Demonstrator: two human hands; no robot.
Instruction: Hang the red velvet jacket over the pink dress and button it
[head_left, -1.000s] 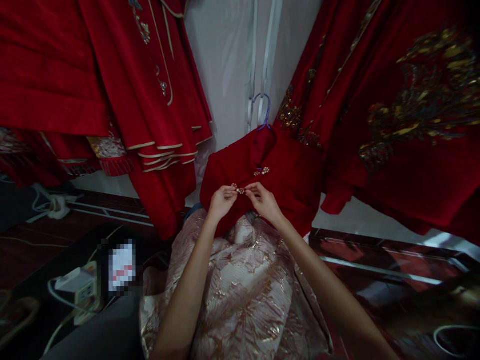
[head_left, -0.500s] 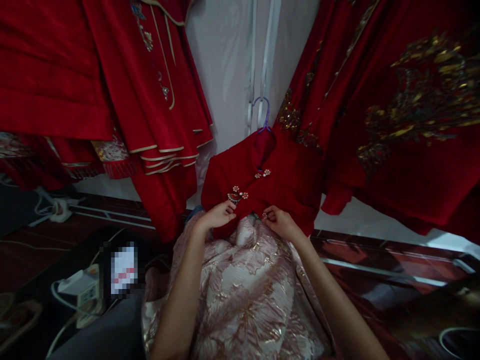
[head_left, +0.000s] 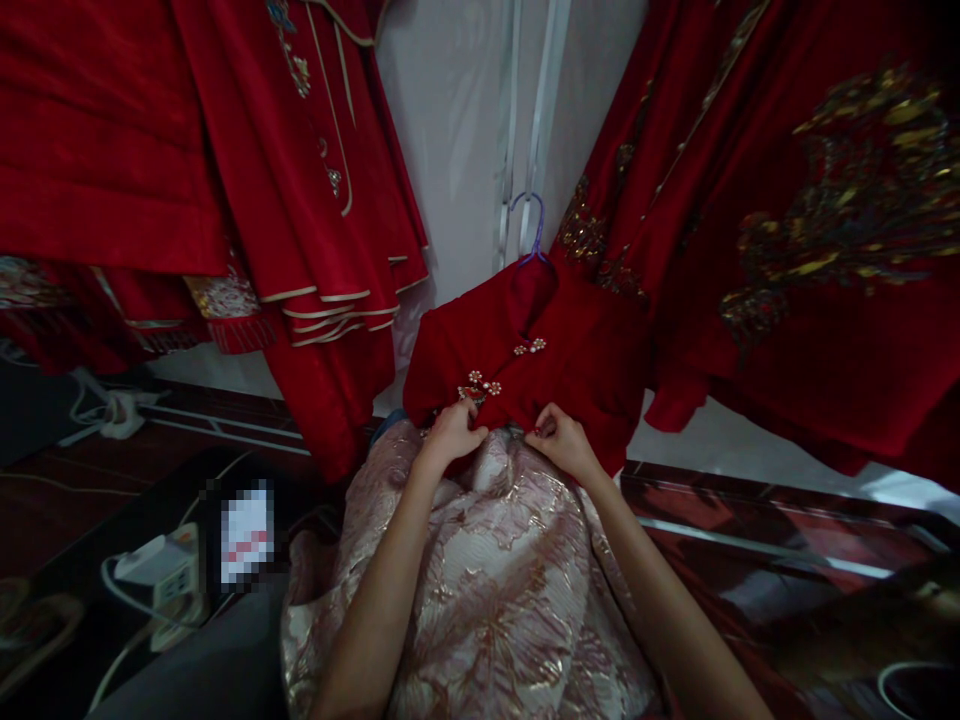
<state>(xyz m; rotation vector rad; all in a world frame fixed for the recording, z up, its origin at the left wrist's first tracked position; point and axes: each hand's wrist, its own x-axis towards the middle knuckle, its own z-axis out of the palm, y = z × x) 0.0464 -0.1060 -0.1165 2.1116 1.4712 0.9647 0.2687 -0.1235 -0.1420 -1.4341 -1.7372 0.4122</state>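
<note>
One pale patterned cloth is lying nearest; just beyond, one left hand and one right hand are bending over the lower front of one plain red jacket, their grips impossible to tell. Two beaded clasps are showing, the left hand partly hiding the lower; one purple hanger is holding the jacket between hanging red clothes.

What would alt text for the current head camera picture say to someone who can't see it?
A person's left hand and right hand are at the front of a red jacket on a purple hanger, below its flower ornaments. Pale patterned fabric lies beneath their forearms, and more red clothes hang on both sides.
</note>
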